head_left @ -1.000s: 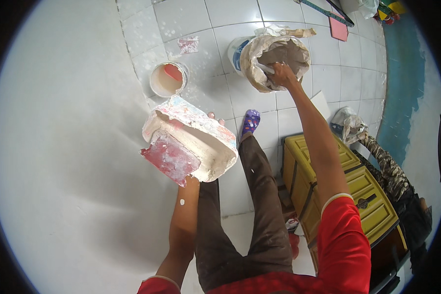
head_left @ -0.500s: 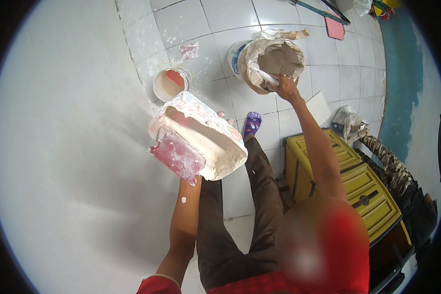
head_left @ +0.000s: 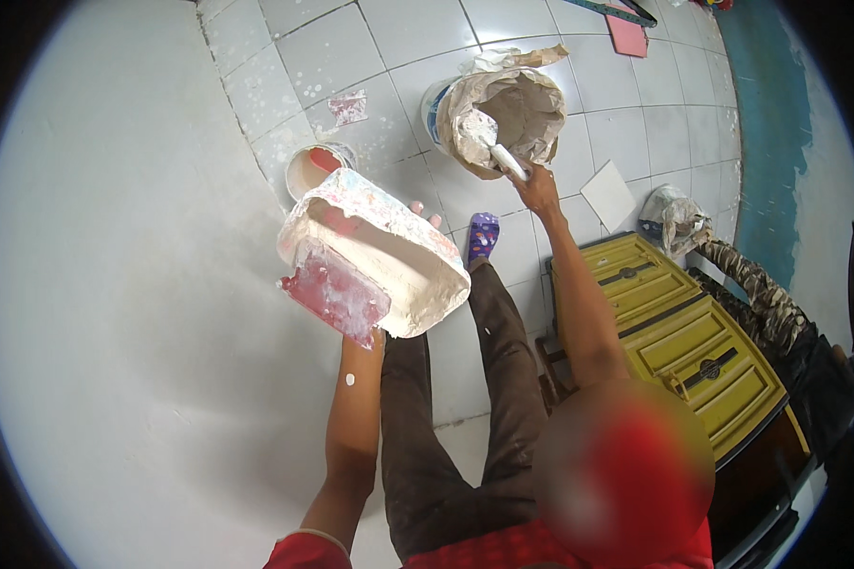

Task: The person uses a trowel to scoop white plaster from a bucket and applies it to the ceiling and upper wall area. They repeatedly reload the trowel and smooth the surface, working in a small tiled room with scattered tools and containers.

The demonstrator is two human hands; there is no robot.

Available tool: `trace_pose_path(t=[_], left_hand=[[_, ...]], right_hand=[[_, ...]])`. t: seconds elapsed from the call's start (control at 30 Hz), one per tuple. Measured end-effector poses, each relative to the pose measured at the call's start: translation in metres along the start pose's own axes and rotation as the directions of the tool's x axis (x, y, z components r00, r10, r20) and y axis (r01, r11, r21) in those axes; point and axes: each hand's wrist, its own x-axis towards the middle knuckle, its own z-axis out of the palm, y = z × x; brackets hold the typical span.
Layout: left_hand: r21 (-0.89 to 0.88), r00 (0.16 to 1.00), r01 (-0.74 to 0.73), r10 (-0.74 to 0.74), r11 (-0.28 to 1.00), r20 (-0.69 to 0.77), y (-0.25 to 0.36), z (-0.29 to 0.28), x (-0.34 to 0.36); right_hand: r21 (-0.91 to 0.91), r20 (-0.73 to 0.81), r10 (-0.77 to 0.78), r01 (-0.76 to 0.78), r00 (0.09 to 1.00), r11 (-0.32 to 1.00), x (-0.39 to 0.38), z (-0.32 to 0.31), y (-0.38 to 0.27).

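Observation:
My left hand [head_left: 435, 221] supports a plaster-caked tub [head_left: 368, 201] from below. Only its fingertips show past the far side; the palm is hidden. Pale, creamy paste coats the tub's inside. A reddish, plaster-smeared flat spreader [head_left: 340, 292] lies against the near side of the tub. My right hand [head_left: 539, 190] is closed on the white handle of a scoop [head_left: 510, 161]. White powder covers the scoop's head, which is over the near-left part of an opened brown paper bag [head_left: 548, 133]. That bag stands in a bucket [head_left: 435, 106] and holds greyish powder.
A small bucket [head_left: 299, 175] with an orange-red piece inside stands beyond the tub. A smeared pink scrap [head_left: 348, 107] and a white tile [head_left: 608, 195] lie on the floor. To the right are a yellow cabinet [head_left: 702, 379] and a plastic bag [head_left: 669, 218]. A pale wall [head_left: 114, 284] rises at left.
My right hand has drawn back toward me from the paper bag, and the scoop's powder-covered head has come into sight. The tub stays in my left hand, nearly unmoved.

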Motion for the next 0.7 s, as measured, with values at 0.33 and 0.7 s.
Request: trace_pose_path(t=[0.33, 0.7], left_hand=[[0.176, 0.993, -0.064, 0.045, 0.982, 0.110, 0.040, -0.036, 0.031], [0.181, 0.987, -0.075, 0.047, 0.981, 0.156, 0.064, -0.053, 0.058]], right_hand=[[0.141, -0.116, 0.078, -0.061, 0.990, 0.988, -0.007, 0.020, 0.003], [0.278, -0.102, 0.162, -0.128, 0.982, 0.952, -0.046, -0.057, -0.017]])
